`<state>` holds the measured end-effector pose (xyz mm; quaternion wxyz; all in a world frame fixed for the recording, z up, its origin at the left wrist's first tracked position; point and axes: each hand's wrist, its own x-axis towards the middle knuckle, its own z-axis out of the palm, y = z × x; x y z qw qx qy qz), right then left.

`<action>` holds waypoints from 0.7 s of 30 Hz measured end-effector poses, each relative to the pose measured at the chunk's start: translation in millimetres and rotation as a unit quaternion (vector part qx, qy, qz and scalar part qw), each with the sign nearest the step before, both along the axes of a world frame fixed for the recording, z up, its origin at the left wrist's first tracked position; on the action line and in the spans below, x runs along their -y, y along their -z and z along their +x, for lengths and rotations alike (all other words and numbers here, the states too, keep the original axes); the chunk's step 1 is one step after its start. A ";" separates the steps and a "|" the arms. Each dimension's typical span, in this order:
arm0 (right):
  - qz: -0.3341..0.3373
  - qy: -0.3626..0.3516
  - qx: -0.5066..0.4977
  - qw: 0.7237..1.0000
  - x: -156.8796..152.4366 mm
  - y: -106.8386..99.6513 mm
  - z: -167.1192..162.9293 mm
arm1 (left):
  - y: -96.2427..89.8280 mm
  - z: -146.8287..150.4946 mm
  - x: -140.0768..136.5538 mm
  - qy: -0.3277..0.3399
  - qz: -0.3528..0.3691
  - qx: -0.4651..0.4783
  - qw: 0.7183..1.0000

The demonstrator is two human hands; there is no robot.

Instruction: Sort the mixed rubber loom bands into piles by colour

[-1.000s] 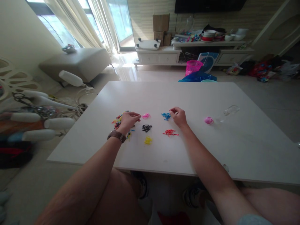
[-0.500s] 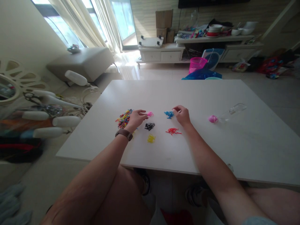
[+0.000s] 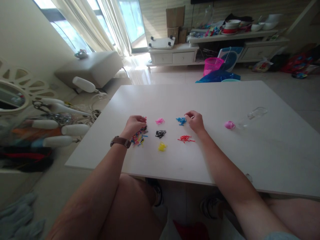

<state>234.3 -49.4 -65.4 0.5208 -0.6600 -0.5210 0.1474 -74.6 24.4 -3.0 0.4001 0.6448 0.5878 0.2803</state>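
A: Where does the mixed pile lie from the grip?

B: Right under the left hand (image 3: 133, 124); the mixed pile (image 3: 139, 137) of small coloured strips sits towards the left edge of the white table (image 3: 175, 100), about midway between far and near edges; the part that shows stretches from beneath the palm and fingers towards the near edge.

A: And its strips, do they share a long axis?

B: No, they point every way; one blue strip (image 3: 145, 136) at the pile's right side runs roughly along the near edge; the rest are too small or too covered to tell.

A: How does the left grip stand?

B: Narrow, fingertips drawn together at the pile's far right side; a touch of red shows there, but I cannot tell whether a strip is held.

A: Which hand is nearer the blue pile (image 3: 181, 121)?

B: The right hand (image 3: 195, 121), just to its right; thumb and forefinger are close together; I cannot tell whether anything is between them.

A: What lies between the hands?

B: The pink pile (image 3: 160, 121) on the far-edge side, then the black pile (image 3: 160, 134), then the yellow pile (image 3: 162, 147) nearest the near edge; the red pile (image 3: 186, 139) lies on the near-edge side of the blue one; the pink rounded object (image 3: 229, 125) is well apart, towards the right edge.
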 end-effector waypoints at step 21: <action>0.001 -0.012 0.010 1.000 -0.8 0.7 -3.5 | -3.8 7.0 9.5 0.230 0.003 -0.127 0.965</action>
